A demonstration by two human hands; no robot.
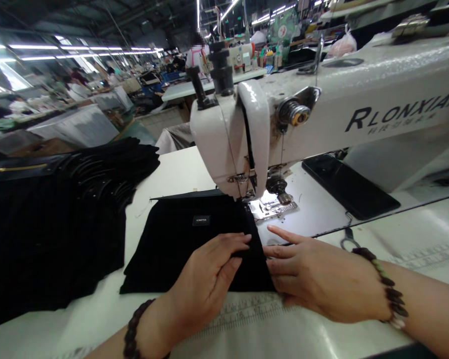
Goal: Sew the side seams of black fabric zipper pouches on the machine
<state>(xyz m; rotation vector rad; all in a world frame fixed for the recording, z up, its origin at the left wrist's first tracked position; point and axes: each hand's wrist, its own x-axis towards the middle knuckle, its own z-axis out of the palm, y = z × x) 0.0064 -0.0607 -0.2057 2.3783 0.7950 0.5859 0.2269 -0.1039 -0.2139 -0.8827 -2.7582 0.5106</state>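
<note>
Tabletop (pixel 179 172), left hand (pixel 207 267) on black fabric (pixel 168 249)

Left hand (pixel 204 271): wrist, toward 7 o'clock in view, wears a bracelet of dark brown, rounded beads (pixel 132 329), closely strung. Right hand (pixel 322 276): wrist, toward 4 o'clock, wears flatter dark beads (pixel 394 295), yellow-green ones (pixel 380 269) above, a pale bead (pixel 397 321) at 6 o'clock.
</note>
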